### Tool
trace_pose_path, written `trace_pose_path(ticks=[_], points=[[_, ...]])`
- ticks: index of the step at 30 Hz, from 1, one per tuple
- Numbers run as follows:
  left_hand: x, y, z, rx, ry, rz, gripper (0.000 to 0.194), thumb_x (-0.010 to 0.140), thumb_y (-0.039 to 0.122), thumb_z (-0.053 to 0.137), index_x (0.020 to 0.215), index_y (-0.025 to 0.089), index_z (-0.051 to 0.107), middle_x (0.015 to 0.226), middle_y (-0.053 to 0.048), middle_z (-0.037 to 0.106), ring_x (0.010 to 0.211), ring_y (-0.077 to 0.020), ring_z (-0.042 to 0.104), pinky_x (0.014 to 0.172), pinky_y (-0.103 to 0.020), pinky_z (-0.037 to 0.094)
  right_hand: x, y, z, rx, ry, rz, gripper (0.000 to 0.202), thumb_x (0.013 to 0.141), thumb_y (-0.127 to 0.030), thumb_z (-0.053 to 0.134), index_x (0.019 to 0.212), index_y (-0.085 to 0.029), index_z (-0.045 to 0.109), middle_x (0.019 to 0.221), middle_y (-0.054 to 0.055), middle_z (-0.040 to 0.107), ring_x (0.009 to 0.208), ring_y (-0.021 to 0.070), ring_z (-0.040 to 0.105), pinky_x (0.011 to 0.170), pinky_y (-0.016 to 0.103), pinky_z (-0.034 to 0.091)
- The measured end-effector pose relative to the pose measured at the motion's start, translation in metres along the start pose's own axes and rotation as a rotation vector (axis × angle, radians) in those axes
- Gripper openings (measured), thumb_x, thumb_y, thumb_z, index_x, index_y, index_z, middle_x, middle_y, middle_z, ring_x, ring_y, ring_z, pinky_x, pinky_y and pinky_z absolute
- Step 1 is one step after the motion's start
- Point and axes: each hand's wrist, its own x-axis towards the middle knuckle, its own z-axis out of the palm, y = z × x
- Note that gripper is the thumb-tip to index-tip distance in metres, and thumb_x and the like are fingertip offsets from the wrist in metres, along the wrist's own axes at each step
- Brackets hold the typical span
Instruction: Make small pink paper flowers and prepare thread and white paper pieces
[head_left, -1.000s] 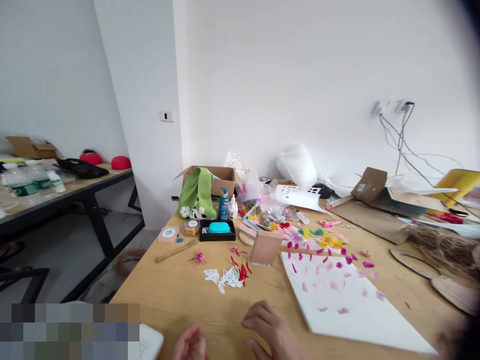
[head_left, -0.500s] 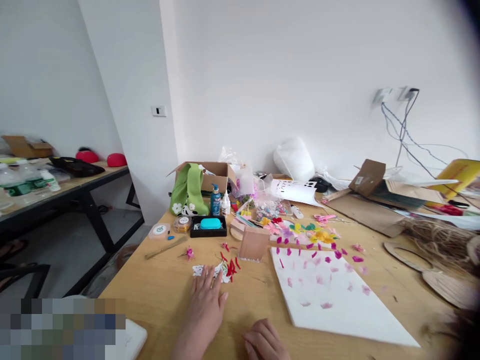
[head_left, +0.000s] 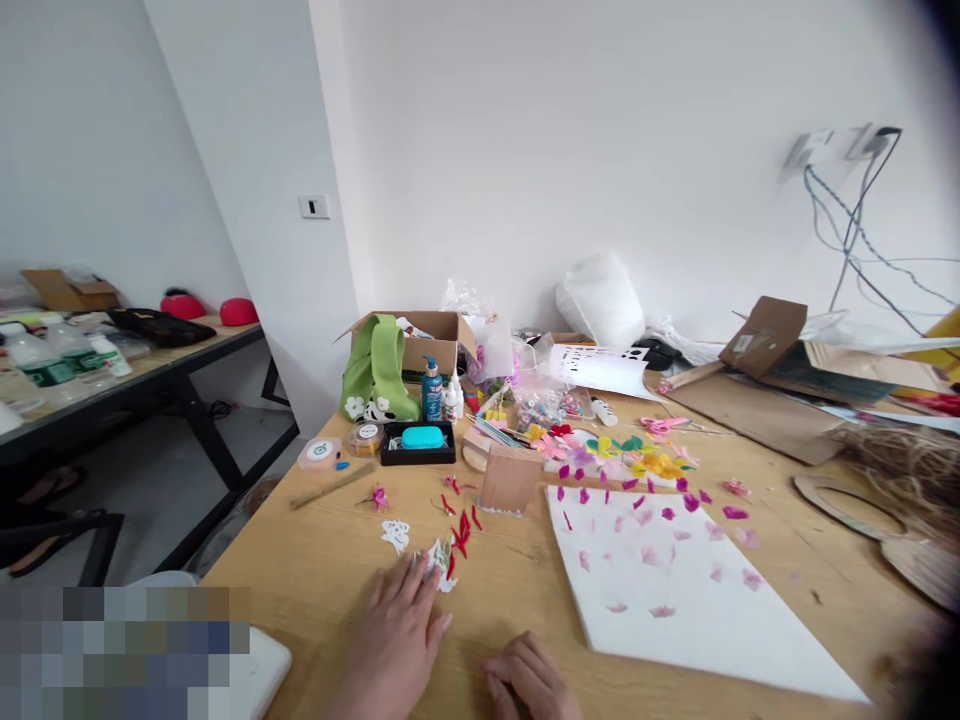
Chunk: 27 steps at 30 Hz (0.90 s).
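Note:
My left hand [head_left: 399, 628] lies flat on the wooden table, fingers stretched out. Its fingertips rest on a white cut-out piece [head_left: 444, 580] that is partly covered by them. Another white lacy cut-out [head_left: 395, 535] lies just beyond the fingers. Several thin red pieces [head_left: 461, 535] are scattered beside the fingertips, one of them over the white piece. My right hand [head_left: 531, 680] rests near the front of the table with its fingers curled in and nothing visible in them. Right of it is a white board [head_left: 675, 620] dotted with pink and purple petals.
Behind my left hand stand a small wooden block [head_left: 511, 480], a black tray [head_left: 417, 455] with a turquoise case, and a blue pump bottle [head_left: 431, 390]. A thin stick [head_left: 334, 486] lies at left. Cardboard [head_left: 757, 415] and twine [head_left: 885, 470] crowd the right side.
My left hand has drawn a little toward me, and a white cut-out under its fingers came with it, parting from the other. My right hand stays curled. The view has turned slightly.

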Motion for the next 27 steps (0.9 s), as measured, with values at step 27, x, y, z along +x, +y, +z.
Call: trace_pose_path(ticks=[27], points=[[0.004,-0.02,0.014,-0.213,0.247,-0.071,0.027,0.087,0.02,0.05,0.107,0.013,0.066,0.131,-0.012,0.059,0.132,-0.0277,0.041,0.111,-0.041,0.033,0.111,-0.024,-0.018,-0.167,-0.586,0.388,0.033,0.079,-0.006,0.056,0.105,-0.021,0.068,0.097,0.008,0.06,0.096,0.0226,0.059,0.083,0.03,0.046]])
